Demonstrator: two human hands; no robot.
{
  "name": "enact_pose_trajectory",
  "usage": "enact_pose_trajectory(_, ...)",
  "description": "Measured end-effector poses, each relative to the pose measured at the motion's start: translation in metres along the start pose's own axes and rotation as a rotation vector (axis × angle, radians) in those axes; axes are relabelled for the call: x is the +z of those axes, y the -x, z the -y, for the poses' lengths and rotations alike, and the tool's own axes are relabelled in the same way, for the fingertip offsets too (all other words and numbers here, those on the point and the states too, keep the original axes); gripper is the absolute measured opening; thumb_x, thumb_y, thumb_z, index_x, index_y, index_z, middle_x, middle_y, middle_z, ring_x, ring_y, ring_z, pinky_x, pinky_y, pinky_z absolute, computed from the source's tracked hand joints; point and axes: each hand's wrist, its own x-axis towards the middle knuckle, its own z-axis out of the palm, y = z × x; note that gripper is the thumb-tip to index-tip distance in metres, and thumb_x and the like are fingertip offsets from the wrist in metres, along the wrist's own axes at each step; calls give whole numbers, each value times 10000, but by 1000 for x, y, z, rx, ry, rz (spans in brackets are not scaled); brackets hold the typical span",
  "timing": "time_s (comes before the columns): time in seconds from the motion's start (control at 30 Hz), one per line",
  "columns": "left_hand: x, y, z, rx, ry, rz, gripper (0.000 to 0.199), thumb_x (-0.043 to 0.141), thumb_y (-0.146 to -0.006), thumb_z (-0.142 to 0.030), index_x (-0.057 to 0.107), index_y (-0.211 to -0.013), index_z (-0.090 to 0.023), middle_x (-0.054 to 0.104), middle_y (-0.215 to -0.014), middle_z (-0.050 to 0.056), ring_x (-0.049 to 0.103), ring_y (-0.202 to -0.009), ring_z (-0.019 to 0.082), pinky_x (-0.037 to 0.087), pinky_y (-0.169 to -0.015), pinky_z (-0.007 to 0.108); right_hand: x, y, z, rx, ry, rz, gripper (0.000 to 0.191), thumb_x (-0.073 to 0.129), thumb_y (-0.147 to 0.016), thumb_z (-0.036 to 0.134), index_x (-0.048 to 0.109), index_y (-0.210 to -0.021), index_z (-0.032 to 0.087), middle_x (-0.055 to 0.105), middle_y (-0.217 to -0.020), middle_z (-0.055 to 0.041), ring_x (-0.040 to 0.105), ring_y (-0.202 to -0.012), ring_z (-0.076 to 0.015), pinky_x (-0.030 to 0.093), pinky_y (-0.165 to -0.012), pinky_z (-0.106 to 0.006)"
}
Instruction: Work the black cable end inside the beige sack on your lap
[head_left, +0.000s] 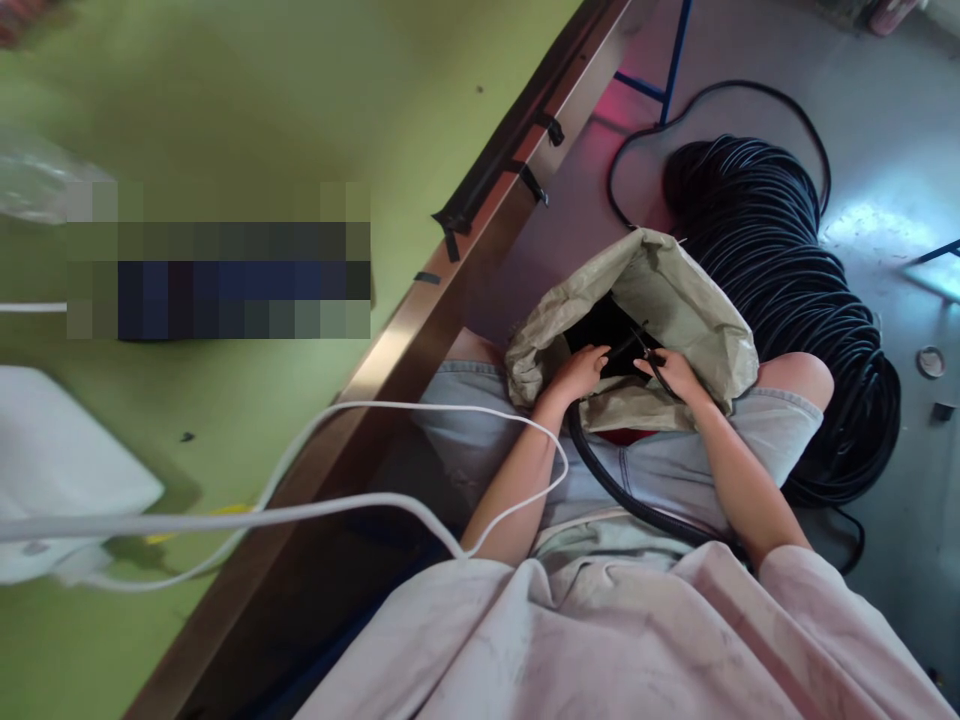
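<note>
An open beige sack (660, 270) stands between my knees, its rim folded outward and its inside dark. My left hand (581, 372) is closed around the end of a black hose (600, 475) over the sack's opening; the hose runs back across my lap to the right. My right hand (671, 372) is closed on dark-handled scissors (654, 366), whose thin blades point up and left near the hose end. Both hands are above the near rim of the sack, a small gap apart. What lies deep in the sack is too dark to make out.
A large coil of black hose (780, 260) lies on the floor at the right. To the left is a green table (300, 120) with a metal edge and black tape bits. White cables (360, 515) cross above my left forearm from a white box (60, 450).
</note>
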Motion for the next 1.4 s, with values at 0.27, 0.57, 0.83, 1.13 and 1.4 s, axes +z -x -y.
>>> enact_pose_trajectory(0.27,-5,4,-10,-11,-50,-136,368,578,-1006,-164,694,-1355,-173,693,-1311,144,672,-1203,269,521,-1073,384,-2,3,4,-79,57,0,492,663,-838,685,645,-806,195,649,-772,-18,567,-735,-194,408,-679,-287)
enact_pose_trajectory(0.57,-9,7,-18,43,30,-327,303,652,-963,-150,755,-1244,-199,717,-1148,103,686,-1084,240,550,-1004,357,-3,4,7,-11,160,-59,644,624,-805,811,577,-621,195,520,-600,1,485,-629,-170,350,-608,-293)
enact_pose_trajectory(0.83,-13,11,-29,129,49,-336,300,612,-980,-130,739,-1244,-193,683,-1158,91,663,-1065,207,542,-992,323,0,4,5,-39,115,-57,636,569,-845,823,607,-696,206,579,-646,-13,522,-649,-183,396,-624,-297)
enact_pose_trajectory(1.13,-10,10,-25,98,62,-323,365,525,-1019,-156,679,-1347,-200,668,-1278,105,642,-1158,220,523,-1049,343,0,3,6,-82,42,-69,566,652,-823,740,704,-897,182,704,-819,-45,622,-767,-214,472,-714,-304)
enact_pose_trajectory(1.4,-6,7,-23,33,19,-194,395,465,-1042,-133,655,-1389,-146,680,-1295,144,667,-1163,232,526,-1036,335,-2,0,5,-87,16,-77,526,713,-793,714,717,-835,190,724,-812,-50,655,-783,-229,500,-763,-325)
